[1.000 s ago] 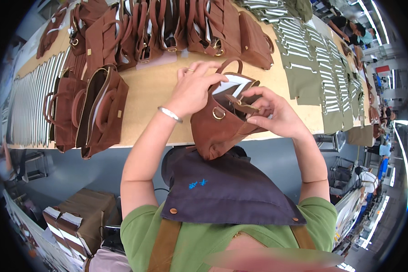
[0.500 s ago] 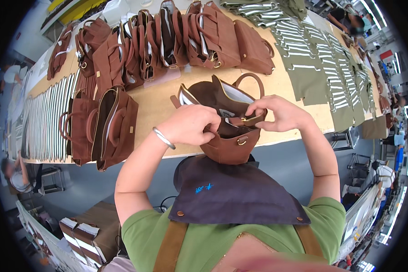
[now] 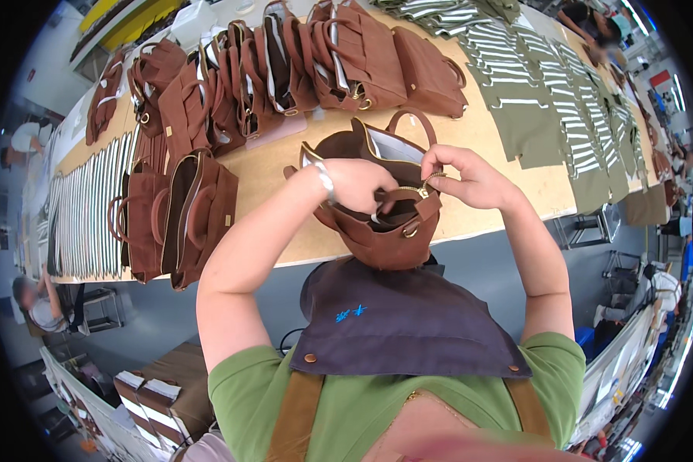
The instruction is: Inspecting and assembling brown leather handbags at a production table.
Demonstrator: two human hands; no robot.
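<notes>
A brown handbag (image 3: 381,242) with gold zippers and a pale lining stands open at the table's near edge, against my apron. My left hand (image 3: 358,185), with a silver bangle at the wrist, reaches over the bag's mouth. Its fingers are bent round a brown strip by the zipper; the fingertips are partly hidden. My right hand (image 3: 470,179) pinches the end of the gold zipper (image 3: 433,182) between thumb and forefinger at the bag's right side. One round handle (image 3: 412,115) rises behind the opening. A gold ring (image 3: 410,231) hangs on the bag's right end.
Two similar brown bags (image 3: 200,215) stand at the left, beside a row of pale-edged strips (image 3: 92,208). More brown bags (image 3: 362,61) line the table's back. Olive fabric pieces (image 3: 531,115) with white strips cover the right. Other people sit or stand farther off.
My left hand has moved right and further over the bag's mouth. My right hand has risen slightly, drawing the zipper end up and right. The bag's flap has shifted a little left.
</notes>
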